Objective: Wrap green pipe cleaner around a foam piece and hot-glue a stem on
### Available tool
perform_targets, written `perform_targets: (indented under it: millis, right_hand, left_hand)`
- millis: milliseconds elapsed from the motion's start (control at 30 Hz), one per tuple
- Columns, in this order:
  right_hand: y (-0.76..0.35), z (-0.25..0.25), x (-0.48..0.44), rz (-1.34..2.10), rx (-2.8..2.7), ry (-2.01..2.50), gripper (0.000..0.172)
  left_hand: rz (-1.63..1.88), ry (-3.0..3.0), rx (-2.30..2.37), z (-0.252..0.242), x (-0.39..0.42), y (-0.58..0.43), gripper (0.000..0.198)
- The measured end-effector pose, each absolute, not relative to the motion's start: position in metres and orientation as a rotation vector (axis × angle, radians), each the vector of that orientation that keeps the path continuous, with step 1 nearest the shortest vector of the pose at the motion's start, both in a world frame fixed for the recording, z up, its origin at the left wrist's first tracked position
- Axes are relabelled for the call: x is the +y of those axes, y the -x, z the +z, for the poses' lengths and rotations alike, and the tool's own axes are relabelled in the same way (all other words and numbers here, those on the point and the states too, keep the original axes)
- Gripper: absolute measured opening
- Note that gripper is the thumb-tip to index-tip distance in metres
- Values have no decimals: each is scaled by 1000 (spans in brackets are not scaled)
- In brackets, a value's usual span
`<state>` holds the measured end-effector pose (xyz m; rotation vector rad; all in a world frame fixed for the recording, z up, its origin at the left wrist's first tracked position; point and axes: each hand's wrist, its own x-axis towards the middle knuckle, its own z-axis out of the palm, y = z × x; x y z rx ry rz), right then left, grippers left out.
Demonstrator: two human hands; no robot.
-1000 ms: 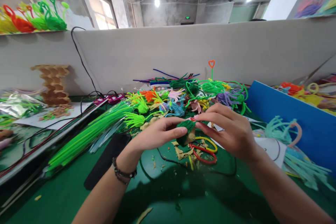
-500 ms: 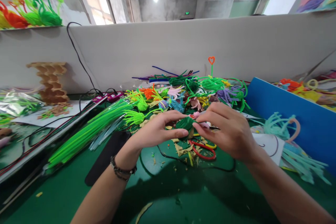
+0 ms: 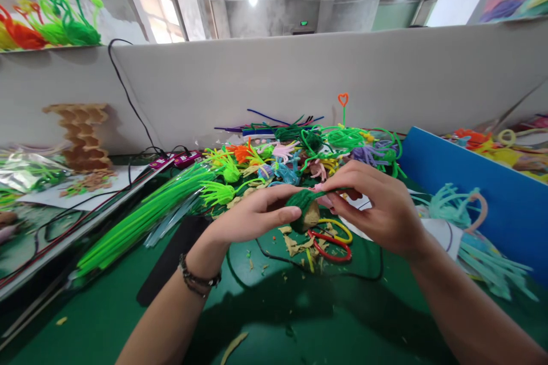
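Above the middle of the table, my left hand (image 3: 257, 211) is closed round a small piece (image 3: 301, 201) with dark green fuzzy windings on top and a tan, bare-looking lower part. My right hand (image 3: 377, 205) pinches a dark green pipe cleaner strand (image 3: 331, 192) that runs from this piece to its fingertips. Something pink shows behind the right fingers, partly hidden. Below the hands lie red scissor-like handle loops (image 3: 336, 251) and a yellow loop (image 3: 342, 225), among torn tan scraps (image 3: 293, 245).
Bright green pipe cleaners (image 3: 141, 214) lie in a bundle at left, beside a black flat object (image 3: 171, 262). Colourful pipe cleaner pieces (image 3: 231, 171) are heaped at the back. A blue panel (image 3: 475, 182) stands at right near pale teal strands (image 3: 492, 256). A black cable crosses the table.
My right hand has drawn the green strand out to the right of the piece. The piece has turned, so its tan lower part now shows. My left hand stays nearly in place.
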<state>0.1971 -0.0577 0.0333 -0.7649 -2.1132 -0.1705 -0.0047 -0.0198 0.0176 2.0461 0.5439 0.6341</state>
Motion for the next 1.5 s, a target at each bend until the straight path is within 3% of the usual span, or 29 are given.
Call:
perform_targets:
  millis: [300,500,800,1000,1500]
  right_hand:
    - [-194,28,-60,-184,-2039,616,21]
    - [-191,27,-59,-197,-2045,624,19]
    - [-191,28,-59,-264,-2076,621,15]
    - [-192,26,-56,-276,-2142,579,14]
    - [-197,31,-53,-139,-2106,865,3]
  left_hand:
    - [644,-1878,427,13,-17,9,46]
    - [650,-1852,395,14,-17,11,52]
    - [673,-1834,319,14,-17,12,45]
    - [612,-1673,387,11,-17,6,57]
    - [686,-1880,654,17,-16,2,41]
